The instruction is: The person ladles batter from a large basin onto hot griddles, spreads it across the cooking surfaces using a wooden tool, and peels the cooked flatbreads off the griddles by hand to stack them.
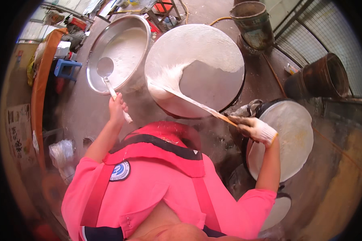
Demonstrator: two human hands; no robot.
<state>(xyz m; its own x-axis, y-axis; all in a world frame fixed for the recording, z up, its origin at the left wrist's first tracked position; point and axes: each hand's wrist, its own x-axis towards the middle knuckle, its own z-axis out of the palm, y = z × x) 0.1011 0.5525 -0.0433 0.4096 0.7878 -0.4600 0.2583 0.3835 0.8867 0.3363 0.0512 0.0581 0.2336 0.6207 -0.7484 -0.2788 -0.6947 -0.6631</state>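
Note:
My left hand is bare and wrapped round the white handle of a ladle. The ladle's round metal bowl hangs over the wide metal basin, which holds pale batter. In a whitish glove, my right hand grips the bare wooden end of a spreader; its long blade is coated in white batter. The blade lies across the near part of a large round griddle. A wet layer of batter covers the griddle's far and left parts, with a thick heap at the blade's left end.
A second griddle at the right bears a pale round sheet. Two rusty metal drums stand behind, one upright and one tilted. A blue stool and an orange-edged board are at the left. Steam hazes the floor.

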